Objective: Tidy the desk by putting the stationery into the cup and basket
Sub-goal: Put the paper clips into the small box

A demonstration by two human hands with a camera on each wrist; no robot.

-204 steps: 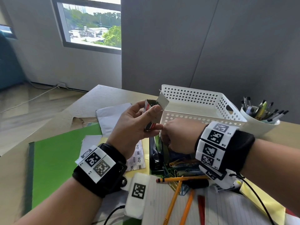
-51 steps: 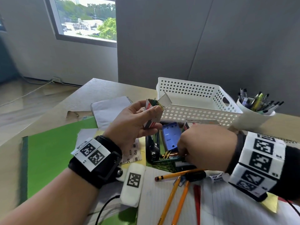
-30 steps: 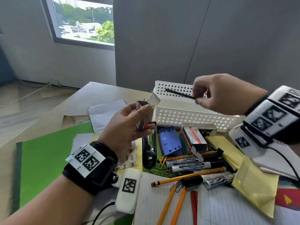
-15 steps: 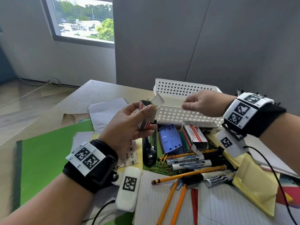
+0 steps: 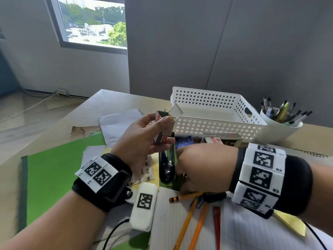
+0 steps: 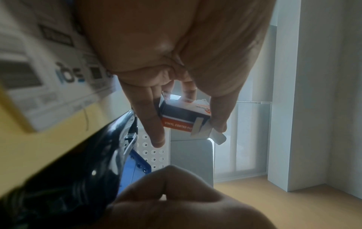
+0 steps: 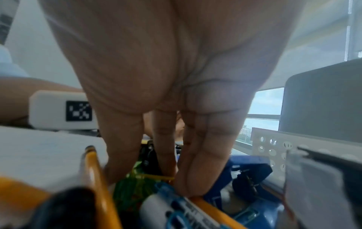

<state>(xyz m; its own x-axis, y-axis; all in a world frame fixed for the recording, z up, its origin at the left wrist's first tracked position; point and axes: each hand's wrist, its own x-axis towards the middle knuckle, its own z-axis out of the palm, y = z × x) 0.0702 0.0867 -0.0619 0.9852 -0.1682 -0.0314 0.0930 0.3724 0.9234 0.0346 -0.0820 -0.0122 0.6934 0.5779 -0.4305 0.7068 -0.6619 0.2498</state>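
A: Paper-clip box, small cardboard, flap open, held up in my left hand over the counter, just in front of the white basket. Grip narrow: thumb and fingers pinch the box sides. Coloured clips show at its open top.

B: Right hand?

A: Down in the clutter between the black stapler and the pencils. Wrist view shows fingers pointing down, tips together at a yellow paper clip on the green sheet. Whether the grip has closed on it, I cannot tell.

B: Cup?

A: White, right of the basket, pens standing in it. Basket interior looks bare from the head view. Blue hole punch lies just before the basket.
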